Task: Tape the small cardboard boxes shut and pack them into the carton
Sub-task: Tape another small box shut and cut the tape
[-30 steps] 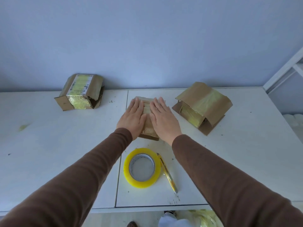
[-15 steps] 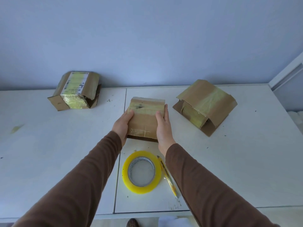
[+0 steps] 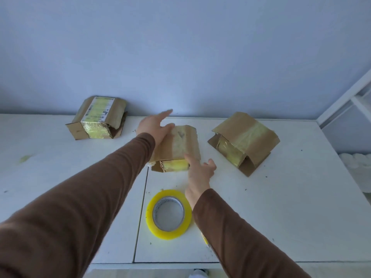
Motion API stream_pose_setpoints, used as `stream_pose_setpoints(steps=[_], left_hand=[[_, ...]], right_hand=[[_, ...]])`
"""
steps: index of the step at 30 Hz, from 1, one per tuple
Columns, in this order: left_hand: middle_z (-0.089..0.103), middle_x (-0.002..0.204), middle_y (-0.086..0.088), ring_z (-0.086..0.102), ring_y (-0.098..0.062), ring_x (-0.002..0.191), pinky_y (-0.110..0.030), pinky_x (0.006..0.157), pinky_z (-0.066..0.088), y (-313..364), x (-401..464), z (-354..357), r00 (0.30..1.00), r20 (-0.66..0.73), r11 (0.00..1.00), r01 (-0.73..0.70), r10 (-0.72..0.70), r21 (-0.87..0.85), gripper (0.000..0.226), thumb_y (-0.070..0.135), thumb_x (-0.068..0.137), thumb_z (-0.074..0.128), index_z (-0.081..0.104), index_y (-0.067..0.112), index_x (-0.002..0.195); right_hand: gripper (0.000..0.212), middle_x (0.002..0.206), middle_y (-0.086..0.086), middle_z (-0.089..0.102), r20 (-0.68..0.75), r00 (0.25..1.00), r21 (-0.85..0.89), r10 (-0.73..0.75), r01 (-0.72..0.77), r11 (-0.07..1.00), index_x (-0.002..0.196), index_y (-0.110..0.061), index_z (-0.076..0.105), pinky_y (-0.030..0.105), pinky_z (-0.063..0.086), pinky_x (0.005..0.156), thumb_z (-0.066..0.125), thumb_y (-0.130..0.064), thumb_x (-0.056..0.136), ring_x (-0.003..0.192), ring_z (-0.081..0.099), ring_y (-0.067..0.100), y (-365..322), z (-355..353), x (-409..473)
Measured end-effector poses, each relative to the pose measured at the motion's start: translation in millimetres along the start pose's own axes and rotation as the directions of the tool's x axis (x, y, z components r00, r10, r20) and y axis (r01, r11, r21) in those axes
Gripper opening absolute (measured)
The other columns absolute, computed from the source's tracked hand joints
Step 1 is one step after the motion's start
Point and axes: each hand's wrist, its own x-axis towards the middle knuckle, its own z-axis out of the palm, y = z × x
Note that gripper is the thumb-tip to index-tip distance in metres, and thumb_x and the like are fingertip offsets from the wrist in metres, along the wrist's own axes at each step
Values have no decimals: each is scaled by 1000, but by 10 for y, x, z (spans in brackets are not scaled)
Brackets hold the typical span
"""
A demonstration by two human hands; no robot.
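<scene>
A small cardboard box with tape along its top lies on the white table at the centre, its yellow-taped end facing me. My left hand rests against its far left corner, fingers spread and blurred. My right hand touches its near right corner with fingers apart. Two more taped small boxes sit on the table, one at the back left and one to the right. A yellow tape roll lies flat in front of the middle box. No carton is in view.
A yellow pen-like tool peeks out under my right sleeve beside the tape roll. The blue wall stands right behind the table. A white frame rises past the table's right edge. The table's front edge is close to me.
My hands went from pressing flat on the box to gripping its sides. Now the box is turned so a taped end faces me, and my hands have spread to opposite corners.
</scene>
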Motion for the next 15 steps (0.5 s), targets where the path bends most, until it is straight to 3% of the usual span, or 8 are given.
stream_pose_setpoints(steps=[2, 5, 7, 9, 11, 13, 15], left_hand=[[51, 151, 2, 48, -20, 136, -38, 116, 38, -59, -231, 87, 976, -123, 926, 129, -182, -354, 57, 47, 97, 58, 41, 42, 151], [37, 160, 3, 40, -19, 143, -37, 116, 35, -309, -672, 257, 912, -30, 655, 270, -408, -705, 67, 54, 96, 56, 33, 36, 156], [44, 156, 2, 44, -19, 140, -40, 117, 34, -394, -884, 403, 912, 112, 586, 344, -395, -734, 76, 65, 88, 53, 39, 32, 155], [43, 158, 1, 39, -19, 145, -41, 123, 27, -345, -1019, 550, 908, 150, 607, 376, -391, -700, 78, 69, 91, 44, 39, 25, 156], [30, 164, 4, 29, -16, 150, -37, 125, 20, -217, -1061, 635, 911, 100, 626, 352, -401, -696, 65, 54, 105, 33, 22, 26, 162], [32, 163, 3, 32, -18, 148, -38, 125, 22, -108, -1054, 623, 931, 59, 638, 293, -361, -712, 59, 43, 108, 33, 10, 33, 162], [40, 159, 0, 38, -19, 144, -39, 122, 29, -54, -1037, 560, 938, 1, 669, 248, -346, -700, 61, 40, 107, 43, 20, 25, 162]], right_hand=[[82, 146, -2, 36, -4, 992, -86, -129, 128, 988, 149, -24, 36, 45, 40, 110, 79, -36, 80, 137, 39, 24, -79, -104, 9], [65, 160, -13, 23, 210, 948, -182, -240, 279, 943, 153, -36, 35, 47, 30, 118, 64, -43, 95, 149, 23, 16, -223, -171, 43], [69, 167, -15, 12, 366, 918, -272, -153, 263, 926, 159, -38, 26, 48, 21, 124, 55, -53, 98, 153, 15, 13, -232, -124, 38], [69, 168, -11, 16, 451, 883, -346, -129, 306, 887, 162, -33, 20, 42, 18, 126, 48, -54, 102, 154, 17, 13, -149, -22, -21], [66, 167, -7, 23, 470, 869, -350, -156, 346, 871, 163, -29, 16, 29, 18, 120, 44, -46, 105, 153, 23, 15, -89, 67, -97], [62, 165, -5, 28, 453, 879, -316, -152, 317, 894, 163, -27, 17, 21, 22, 110, 43, -35, 108, 148, 31, 15, -75, 120, -96], [56, 159, -6, 37, 453, 886, -208, -105, 219, 953, 161, -29, 26, 23, 31, 110, 43, -27, 108, 137, 43, 11, -98, 141, -41]])
